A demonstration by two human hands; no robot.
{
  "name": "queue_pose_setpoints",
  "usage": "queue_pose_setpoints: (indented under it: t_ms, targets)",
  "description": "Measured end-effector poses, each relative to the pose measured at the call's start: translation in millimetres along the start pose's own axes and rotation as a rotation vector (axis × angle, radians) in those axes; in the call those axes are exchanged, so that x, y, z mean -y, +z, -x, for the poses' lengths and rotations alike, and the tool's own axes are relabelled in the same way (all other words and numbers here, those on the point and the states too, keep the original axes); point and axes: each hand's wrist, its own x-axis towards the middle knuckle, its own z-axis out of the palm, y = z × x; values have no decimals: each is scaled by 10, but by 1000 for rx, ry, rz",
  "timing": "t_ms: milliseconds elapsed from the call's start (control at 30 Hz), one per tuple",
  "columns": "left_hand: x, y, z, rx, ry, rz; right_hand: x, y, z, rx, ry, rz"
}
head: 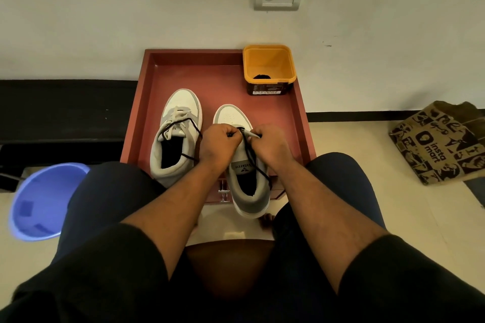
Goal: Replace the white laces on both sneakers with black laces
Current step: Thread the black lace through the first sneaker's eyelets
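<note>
On the red wooden tray (294,113), two grey-and-white sneakers.
Left hand (219,143) and right hand (270,143) each pinch the thin black lace (250,152) over the right grey-and-white sneaker (245,173); the left grey-and-white sneaker (178,139) sits just beside it.

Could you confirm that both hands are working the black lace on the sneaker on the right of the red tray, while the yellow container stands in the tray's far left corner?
Not quite: in the head view the yellow container stands in the red tray's far right corner. The rest holds: the left hand and right hand pinch the black lace on the right sneaker.
</note>
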Motion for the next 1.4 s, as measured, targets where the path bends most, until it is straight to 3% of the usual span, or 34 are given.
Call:
queue_pose_setpoints:
  t_ms: [267,600,833,1200,1300,1400]
  targets:
    - [14,157,-12,14,-222,140,-58,54,53,16,49,-111]
    - [9,64,-19,110,-367,368,-105,130,26,80,87,-265]
    - [-1,73,-93,89,-204,80,-87,-9,-79,207,282,-548]
    - [-166,-28,51,136,28,-393,-151,131,-160,63,244,-451]
    - [-202,-62,110,114,15,-541,-39,-3,-140,-69,333,-836]
    - [-214,-85,133,96,-13,-564,30,-360,-147,-239,318,-1504]
